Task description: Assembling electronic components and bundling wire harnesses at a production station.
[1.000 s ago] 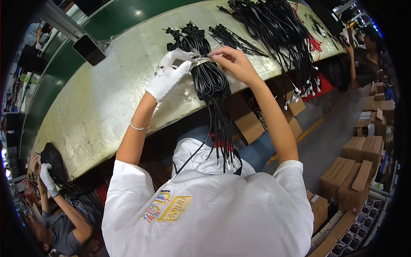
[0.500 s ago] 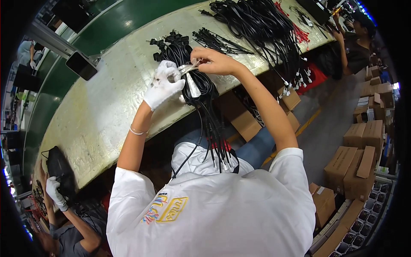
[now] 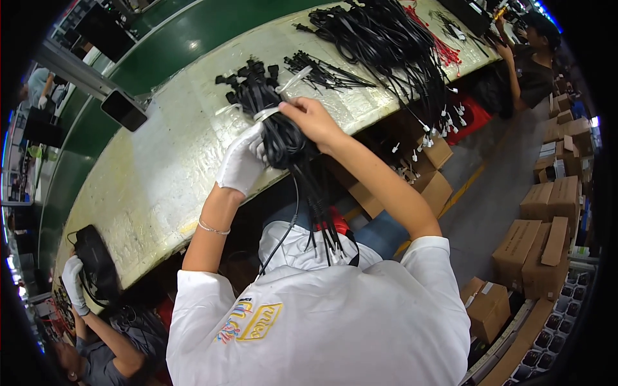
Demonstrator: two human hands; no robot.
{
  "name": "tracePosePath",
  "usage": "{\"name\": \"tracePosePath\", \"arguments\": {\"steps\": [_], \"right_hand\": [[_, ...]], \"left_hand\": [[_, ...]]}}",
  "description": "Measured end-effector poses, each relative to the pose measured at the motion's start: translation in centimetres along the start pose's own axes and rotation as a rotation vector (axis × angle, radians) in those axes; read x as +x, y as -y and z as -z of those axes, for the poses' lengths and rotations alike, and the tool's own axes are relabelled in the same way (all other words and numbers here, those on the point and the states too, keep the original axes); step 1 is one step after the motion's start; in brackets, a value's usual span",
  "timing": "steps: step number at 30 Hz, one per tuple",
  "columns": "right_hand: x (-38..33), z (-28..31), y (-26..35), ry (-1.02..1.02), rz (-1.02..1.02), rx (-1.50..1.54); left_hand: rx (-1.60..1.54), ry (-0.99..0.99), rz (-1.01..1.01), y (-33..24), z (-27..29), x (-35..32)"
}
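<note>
A bundle of coiled black power cables lies across the near edge of the table, its plugs at the far end and loose leads hanging over my lap. Around its middle runs a white plastic strip, whose loose ends stick out on both sides. My left hand, in a white glove, is closed round the bundle's left side, its fingers partly hidden by the cables. My bare right hand grips the right side, thumb on top beside the strip and fingers mostly hidden behind.
On the table, black cable ties lie beyond the bundle, with a large heap of black cables and red wires farther right. Cardboard boxes line the right-hand floor. Co-workers sit at either side.
My right hand has gone from pulling at the strip to gripping the bundle's right side. My left hand has slid lower and round the bundle, which has turned; the strip's ends now stick out.
</note>
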State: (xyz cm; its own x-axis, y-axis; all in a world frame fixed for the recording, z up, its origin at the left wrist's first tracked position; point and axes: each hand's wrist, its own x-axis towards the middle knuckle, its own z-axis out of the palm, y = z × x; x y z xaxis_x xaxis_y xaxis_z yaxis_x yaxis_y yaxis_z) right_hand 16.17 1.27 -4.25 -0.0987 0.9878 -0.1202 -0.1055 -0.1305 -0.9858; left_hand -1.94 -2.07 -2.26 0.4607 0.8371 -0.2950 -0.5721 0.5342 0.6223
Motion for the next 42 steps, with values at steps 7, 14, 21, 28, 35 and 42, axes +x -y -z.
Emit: {"name": "tracePosePath", "arguments": {"steps": [7, 14, 21, 28, 35, 42], "right_hand": [[-3.7, -2.6, 2.6, -0.024, 0.317, -0.214], [-4.5, 2.5, 9.3, -0.172, 0.56, -0.181], [2.8, 13.9, 24.2, -0.326, 0.863, -0.542], [13.1, 25.8, 17.4, -0.323, 0.829, -1.182], [14.1, 25.7, 20.7, -0.439, 0.719, -0.512], [16.0, 24.0, 26.2, -0.451, 0.803, -0.39]], "left_hand": [[-0.01, -0.079, -0.261, 4.1, -0.4, -1.5], [0.082, 0.031, -0.424, 2.1, -11.5, -1.1], [-0.189, 0.53, -0.452, -2.0, -24.3, 12.5], [1.12, -0.322, -1.039, 4.7, -21.0, 26.5], [1.4, -0.148, -0.956, 3.7, -21.9, 25.9], [1.23, -0.333, -0.954, 3.7, -22.2, 28.4]]}}
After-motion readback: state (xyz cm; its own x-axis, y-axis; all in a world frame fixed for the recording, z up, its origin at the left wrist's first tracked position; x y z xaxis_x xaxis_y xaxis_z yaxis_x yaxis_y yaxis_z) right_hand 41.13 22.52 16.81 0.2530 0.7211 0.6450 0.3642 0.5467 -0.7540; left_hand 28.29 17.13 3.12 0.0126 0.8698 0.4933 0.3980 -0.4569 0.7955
